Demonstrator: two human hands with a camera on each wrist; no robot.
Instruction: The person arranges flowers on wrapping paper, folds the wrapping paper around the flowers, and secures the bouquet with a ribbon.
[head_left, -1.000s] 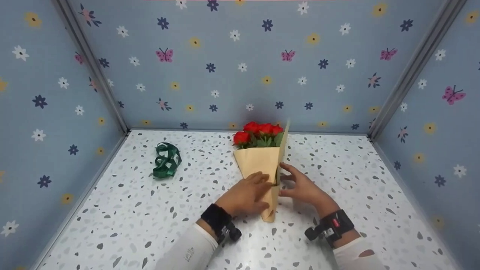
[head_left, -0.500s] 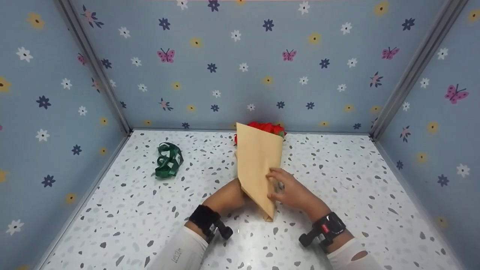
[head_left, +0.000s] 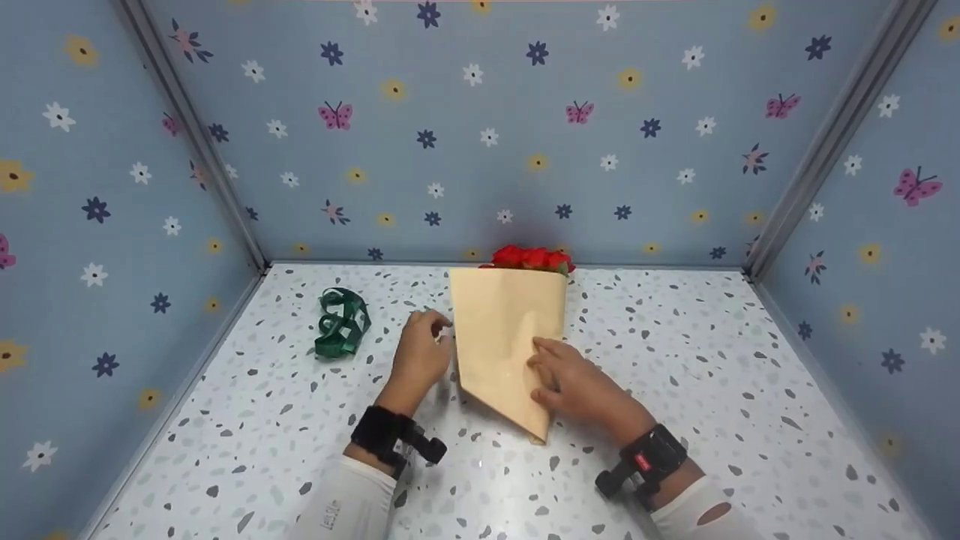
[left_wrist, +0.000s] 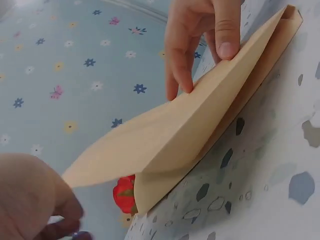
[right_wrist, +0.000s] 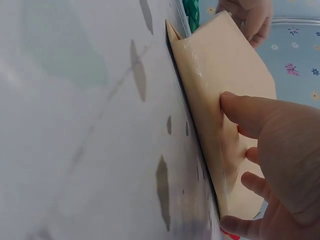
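In the head view a bouquet of red roses lies in beige wrapping paper, only the flower tops showing past the paper's far edge. A broad flap covers the front, and the paper narrows to a point near me. My right hand rests thumb and fingertips on the right side of the paper; the right wrist view shows the thumb and fingers spread over it. Beside the paper's left edge is my left hand, fingers loosely bent, nothing visible in its grasp. In the left wrist view the flap's free corner stands off the table near that hand.
A loose coil of green ribbon lies on the speckled table to the left. Blue flower-patterned panels rise at the back and both sides, joined by grey metal corner posts.
The paper's right flap has been folded over to the left, covering the roses' front. My left hand has come out from beneath it to its left edge; my right hand stays on the right side.
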